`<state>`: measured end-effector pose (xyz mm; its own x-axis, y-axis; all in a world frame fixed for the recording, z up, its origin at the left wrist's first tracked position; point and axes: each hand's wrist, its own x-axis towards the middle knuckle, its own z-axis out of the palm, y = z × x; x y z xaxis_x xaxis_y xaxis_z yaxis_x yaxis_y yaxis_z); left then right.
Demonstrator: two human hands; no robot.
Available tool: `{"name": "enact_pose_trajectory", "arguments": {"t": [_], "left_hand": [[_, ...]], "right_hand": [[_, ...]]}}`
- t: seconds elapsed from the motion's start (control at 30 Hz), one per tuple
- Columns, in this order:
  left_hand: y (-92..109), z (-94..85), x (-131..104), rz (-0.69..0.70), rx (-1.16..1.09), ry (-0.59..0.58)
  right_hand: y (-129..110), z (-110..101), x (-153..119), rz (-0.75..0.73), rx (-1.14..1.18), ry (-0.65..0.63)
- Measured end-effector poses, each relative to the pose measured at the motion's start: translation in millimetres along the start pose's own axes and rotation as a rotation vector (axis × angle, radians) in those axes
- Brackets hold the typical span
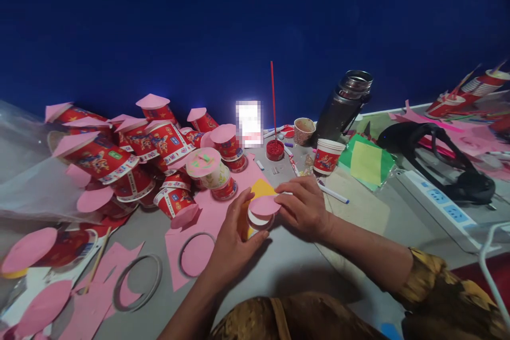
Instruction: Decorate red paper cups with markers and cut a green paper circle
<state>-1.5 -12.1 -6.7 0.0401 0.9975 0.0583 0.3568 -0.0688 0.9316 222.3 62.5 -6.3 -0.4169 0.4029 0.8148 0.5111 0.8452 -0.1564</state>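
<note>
1. The left hand (pixel 238 234) grips one small cup (pixel 260 221).
2. The right hand (pixel 306 207) pinches one pink paper circle (pixel 263 205) over this cup's mouth.
3. Beyond them are one dark bottle (pixel 342 106) and one red stick (pixel 273 98).

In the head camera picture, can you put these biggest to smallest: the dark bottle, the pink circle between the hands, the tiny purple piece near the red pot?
How big they look here:
1. Dark bottle
2. Pink circle
3. Purple piece
</note>
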Motion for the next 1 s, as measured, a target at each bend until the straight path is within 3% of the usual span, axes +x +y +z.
{"name": "enact_pose_trajectory", "arguments": {"t": [0.17,0.47,0.73,1.0], "left_hand": [[-4.2,1.5,0.7,0.083,0.035,0.039],[-0.8,3.5,2.1,0.099,0.054,0.080],[3.0,7.6,2.1,0.103,0.063,0.103],[2.5,13.7,-0.3,-0.004,0.041,0.060]], "right_hand": [[0.1,-0.1,-1.6,-0.081,0.075,-0.062],[1.4,-1.8,-4.2,-0.128,0.201,-0.164],[5.7,4.4,-6.2,0.066,0.282,-0.209],[2.9,8.5,-9.2,0.072,0.276,-0.282]]}}
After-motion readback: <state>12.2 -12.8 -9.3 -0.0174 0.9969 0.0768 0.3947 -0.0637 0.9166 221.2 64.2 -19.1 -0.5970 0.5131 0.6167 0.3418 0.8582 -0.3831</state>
